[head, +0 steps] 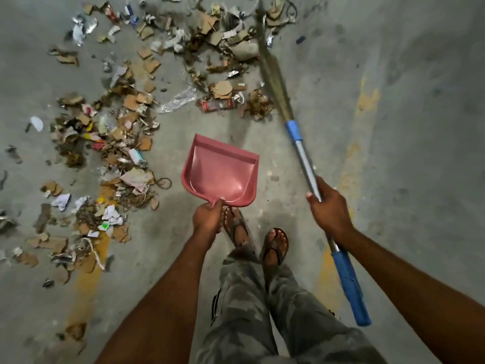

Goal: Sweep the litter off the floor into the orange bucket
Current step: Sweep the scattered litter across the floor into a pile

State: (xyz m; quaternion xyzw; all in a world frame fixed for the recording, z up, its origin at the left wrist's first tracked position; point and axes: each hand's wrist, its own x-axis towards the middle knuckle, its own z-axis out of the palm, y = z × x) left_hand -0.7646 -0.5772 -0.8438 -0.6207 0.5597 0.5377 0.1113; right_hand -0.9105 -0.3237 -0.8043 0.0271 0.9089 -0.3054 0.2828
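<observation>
My left hand (208, 219) grips the handle of a pink dustpan (220, 170), held above the floor with its mouth pointing away from me; the pan holds nothing. My right hand (329, 208) grips the metal shaft of a broom (305, 156) with blue sleeves. Its straw bristles (273, 72) reach up into the far litter. Litter (112, 137) of cardboard scraps, paper, foil and wrappers lies in a wide arc across the left and top of the concrete floor. No orange bucket is in view.
My feet in sandals (274, 245) stand just behind the dustpan. Faded yellow painted lines (354, 164) run along the grey floor on the right and lower left. A crushed red wrapper (217, 105) and clear plastic (178, 99) lie ahead of the pan.
</observation>
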